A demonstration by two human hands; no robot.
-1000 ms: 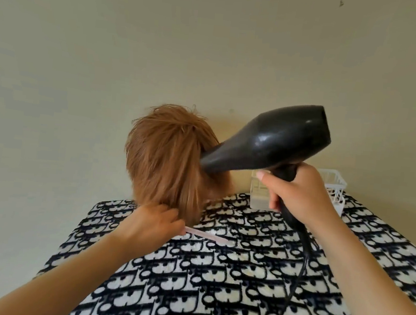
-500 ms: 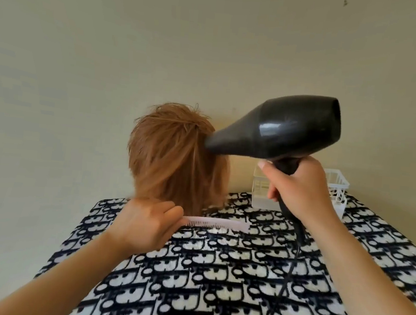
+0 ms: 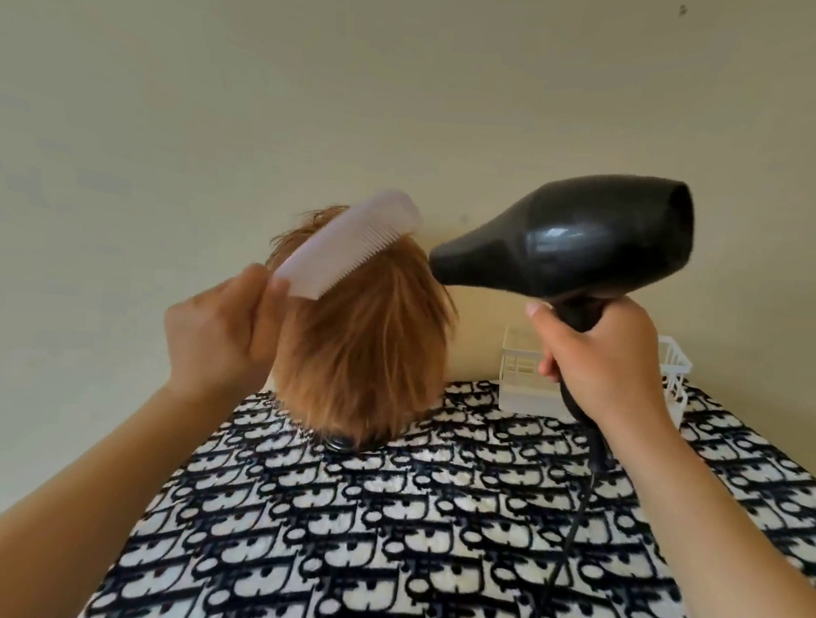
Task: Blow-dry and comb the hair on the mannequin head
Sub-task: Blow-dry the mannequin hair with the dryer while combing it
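Lifted from below the hair, the pale pink plastic comb now rests at the crown of the ginger-haired mannequin head. Its long axis slants up to the right, teeth facing the hair. The left hand pinches its lower end. The right hand clenches its fingers round the glossy black hair dryer, nozzle pointing left at the hair. The head stands on the black-and-white patterned tabletop.
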